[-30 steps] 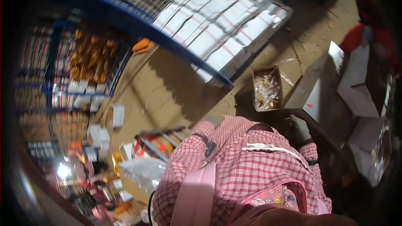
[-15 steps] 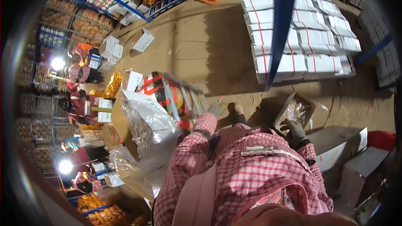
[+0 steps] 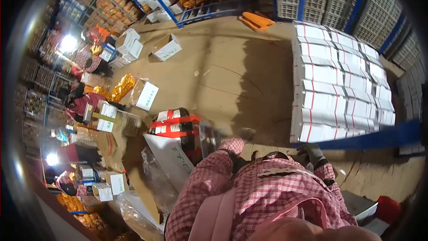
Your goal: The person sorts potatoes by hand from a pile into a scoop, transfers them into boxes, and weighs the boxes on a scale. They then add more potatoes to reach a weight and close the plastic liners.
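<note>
My left hand (image 3: 245, 133), in a greyish glove, is held out in front of my body over the floor. It is smeared by motion, and its fingers and anything in them cannot be made out. Left of it stand a blurred metal frame (image 3: 209, 138) and a black bundle bound with red tape (image 3: 171, 122). My right hand (image 3: 313, 152), also gloved, hangs at my right side below a blue beam (image 3: 361, 140). Its fingers look loosely bent and apart, with nothing visible in them.
White cartons with red straps (image 3: 330, 85) are stacked at the right. An open white box (image 3: 167, 47) and an orange object (image 3: 256, 21) lie on the floor. Co-workers (image 3: 80, 100) work at the left among boxes. Plastic-lined cardboard (image 3: 138, 165) lies close on my left.
The view has shifted forward, and the carton stack appears closer. The blue post is now a low beam at the right. The thin red item by my left hand is no longer visible.
</note>
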Demonstrator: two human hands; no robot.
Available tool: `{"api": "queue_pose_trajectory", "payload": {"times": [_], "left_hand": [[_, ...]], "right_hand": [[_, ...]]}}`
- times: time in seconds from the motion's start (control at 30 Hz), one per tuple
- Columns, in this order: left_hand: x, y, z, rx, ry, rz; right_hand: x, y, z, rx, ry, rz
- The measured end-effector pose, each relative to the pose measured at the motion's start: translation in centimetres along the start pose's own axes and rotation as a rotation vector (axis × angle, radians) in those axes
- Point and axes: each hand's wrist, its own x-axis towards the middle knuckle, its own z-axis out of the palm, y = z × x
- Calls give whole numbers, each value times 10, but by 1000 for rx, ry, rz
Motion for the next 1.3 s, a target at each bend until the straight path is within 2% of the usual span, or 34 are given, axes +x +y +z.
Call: {"api": "queue_pose_trajectory", "payload": {"times": [0.03,0.13,0.2,0.27,0.3,0.4,0.5,0.57,0.6,0.63,0.7,0.77,0.8,0.9,0.93,0.97,1.0,1.03,1.07,1.1,1.13,1.17,1.2,1.23,1.3], "left_hand": [[4,-10,-7,122,61,71],[5,28,-81,-607,50,-465],[0,5,-103,-803,73,-674],[-4,-29,-105,-696,70,-744],[-3,-62,-76,-858,288,-672],[-3,-44,-149,-1101,532,-812],[19,-85,-183,-1322,643,-926],[57,-167,-162,-1731,738,-740],[66,-154,-199,-1795,822,-616],[75,-140,-237,-1862,896,-483],[112,-121,-318,-1932,974,-433],[139,-118,-377,-1980,925,-352],[146,-119,-398,-1993,901,-312],[159,-132,-437,-2137,811,46],[164,-136,-446,-2126,872,28],[169,-140,-453,-2115,933,14],[172,-148,-462,-2100,995,3],[172,-157,-472,-1480,1100,-170],[170,-167,-479,-864,1121,-323],[165,-188,-481,-238,999,-437],[160,-208,-486,402,926,-553],[152,-224,-489,-555,1112,-378],[144,-241,-492,-1442,1204,-168],[134,-259,-499,-1822,1210,-84],[117,-295,-513,-2001,1173,16]], "right_hand": [[4,-25,7,-50,-70,-27],[45,-84,35,-171,-165,25],[76,-126,63,-218,-209,52],[117,-160,90,-230,-287,54],[153,-158,93,-179,-304,57],[241,-188,113,-137,-390,75],[296,-257,144,-216,-446,55],[337,-307,164,-204,-610,-35],[348,-327,178,-193,-695,-65],[360,-348,193,-174,-656,-28],[366,-400,231,-128,-685,-121],[366,-448,273,-65,-787,-194],[365,-467,294,-16,-874,-222],[359,-508,358,75,-1061,-182],[356,-520,378,92,-1109,-150],[348,-535,399,125,-1051,-113],[366,-540,417,109,-1042,-151],[388,-540,435,93,-1031,-187],[392,-548,453,72,-1017,-220],[396,-555,471,15,-888,-194],[401,-563,488,-27,-875,-239],[409,-570,506,-69,-859,-287],[417,-577,522,-113,-841,-340],[436,-579,545,-147,-806,-383],[458,-588,589,-201,-798,-365]]}}
